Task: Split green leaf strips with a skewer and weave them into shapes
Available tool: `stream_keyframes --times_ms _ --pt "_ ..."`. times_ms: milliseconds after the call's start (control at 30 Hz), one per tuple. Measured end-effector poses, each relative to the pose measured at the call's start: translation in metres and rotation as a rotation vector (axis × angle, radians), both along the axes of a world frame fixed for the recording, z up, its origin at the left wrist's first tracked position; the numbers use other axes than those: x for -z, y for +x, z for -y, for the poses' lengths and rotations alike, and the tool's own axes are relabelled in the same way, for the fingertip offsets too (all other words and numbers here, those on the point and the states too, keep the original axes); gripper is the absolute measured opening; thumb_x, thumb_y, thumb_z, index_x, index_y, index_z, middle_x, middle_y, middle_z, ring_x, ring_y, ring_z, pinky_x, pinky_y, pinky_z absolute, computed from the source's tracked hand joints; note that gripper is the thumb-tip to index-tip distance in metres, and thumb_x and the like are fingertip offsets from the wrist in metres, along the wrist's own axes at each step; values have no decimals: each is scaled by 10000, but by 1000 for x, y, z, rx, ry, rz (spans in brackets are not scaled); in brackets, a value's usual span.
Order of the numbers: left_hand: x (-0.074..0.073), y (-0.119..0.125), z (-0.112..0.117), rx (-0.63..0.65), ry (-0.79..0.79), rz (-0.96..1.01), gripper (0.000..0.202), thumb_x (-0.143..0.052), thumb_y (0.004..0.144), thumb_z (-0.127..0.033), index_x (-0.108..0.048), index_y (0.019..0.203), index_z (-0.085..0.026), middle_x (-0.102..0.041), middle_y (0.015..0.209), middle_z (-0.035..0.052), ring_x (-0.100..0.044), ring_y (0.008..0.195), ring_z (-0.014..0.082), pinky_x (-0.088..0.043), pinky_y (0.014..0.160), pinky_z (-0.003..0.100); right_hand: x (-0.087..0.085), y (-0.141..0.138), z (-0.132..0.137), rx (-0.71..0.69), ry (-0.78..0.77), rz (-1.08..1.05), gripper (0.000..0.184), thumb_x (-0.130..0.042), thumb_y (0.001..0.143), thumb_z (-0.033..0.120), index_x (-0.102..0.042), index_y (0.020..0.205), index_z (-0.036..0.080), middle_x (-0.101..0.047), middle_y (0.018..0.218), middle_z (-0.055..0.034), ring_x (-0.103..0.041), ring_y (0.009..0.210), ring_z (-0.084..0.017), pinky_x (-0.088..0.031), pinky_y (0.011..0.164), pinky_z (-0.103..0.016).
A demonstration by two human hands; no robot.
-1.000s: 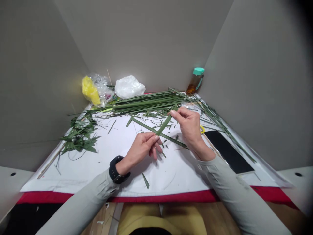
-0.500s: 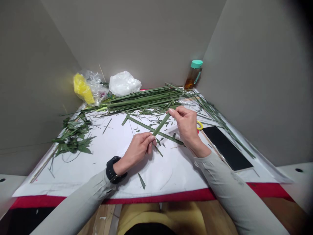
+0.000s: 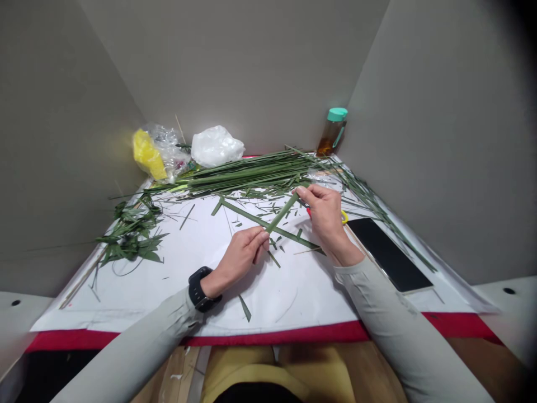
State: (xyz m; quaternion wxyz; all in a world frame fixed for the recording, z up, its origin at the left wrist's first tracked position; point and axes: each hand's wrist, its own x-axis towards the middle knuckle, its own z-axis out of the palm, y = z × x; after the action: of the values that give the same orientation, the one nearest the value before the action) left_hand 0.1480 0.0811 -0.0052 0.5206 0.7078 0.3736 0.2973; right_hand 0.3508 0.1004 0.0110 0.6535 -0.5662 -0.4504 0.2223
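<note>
A short flat strip of green leaf (image 3: 282, 214) is stretched at a slant between my two hands, above the white table covering. My left hand (image 3: 242, 252) pinches its lower end between thumb and fingers. At the upper end, my right hand (image 3: 321, 215) grips the strip with thumb and forefinger. Beneath it lies a longer folded leaf strip (image 3: 243, 214), bent at its left end and with a small stub near its right. Scissors (image 3: 344, 216) with yellow and red on the handles are partly hidden behind my right hand.
Long green leaves (image 3: 251, 172) lie in a bundle at the back. Leafy sprigs (image 3: 134, 235) sit on the left, a dark-screened tablet (image 3: 388, 254) on the right. A white plastic bag (image 3: 217, 146), a yellow wrapper (image 3: 149, 155) and a drink bottle (image 3: 332, 132) stand by the wall.
Both hands still hold the leaf strip in nearly the same pose. The view has shifted slightly, and more of the scissors shows beside my right hand.
</note>
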Motion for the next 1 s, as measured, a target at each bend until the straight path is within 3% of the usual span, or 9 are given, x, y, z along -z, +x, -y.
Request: stream_keyframes --times_ms 200,400,500,667,867,1000 --pt "0 0 7 10 49 -23 373 -483 986 -385 -547 676 -190 -484 454 -53 -423 455 111 -354 552 244 1 7 0 14 -5 -48 208 -673 706 329 -625 573 177 -555 600 19 -455 632 -128 -357 649 -288" --pt "-5 2 16 45 122 -55 337 -505 947 -345 -579 657 -189 -474 459 -45 -451 484 121 -365 583 250 14 5 -5 -49 -56 -116 269 -711 670 364 -568 520 193 -463 528 40 -400 561 -113 -327 590 -286" --pt "2 2 9 15 108 -67 359 -474 967 -358 -573 664 -191 -467 458 -49 -434 469 121 -368 582 253 10 5 -3 -44 -44 -127 259 -718 680 352 -581 529 193 -454 520 44 -389 543 -109 -322 573 -285" --pt "14 1 -6 -74 82 -94 383 -431 982 -328 -562 650 -188 -430 441 -51 -414 461 132 -358 573 260 1 4 5 -19 53 -84 170 -733 728 330 -691 627 200 -621 670 5 -511 688 -148 -404 690 -298" --pt "-6 4 8 23 136 -87 323 -546 929 -309 -558 629 -191 -448 509 -43 -431 538 128 -345 624 260 14 11 -8 -109 -76 -173 289 -772 650 372 -588 521 191 -506 538 14 -383 525 -109 -292 528 -279" --pt "-2 -1 2 43 92 -55 346 -503 956 -366 -571 667 -189 -437 508 -49 -411 508 122 -340 582 257 3 14 -1 -143 -65 -199 227 -758 667 356 -633 574 192 -548 603 1 -430 568 -119 -317 557 -277"
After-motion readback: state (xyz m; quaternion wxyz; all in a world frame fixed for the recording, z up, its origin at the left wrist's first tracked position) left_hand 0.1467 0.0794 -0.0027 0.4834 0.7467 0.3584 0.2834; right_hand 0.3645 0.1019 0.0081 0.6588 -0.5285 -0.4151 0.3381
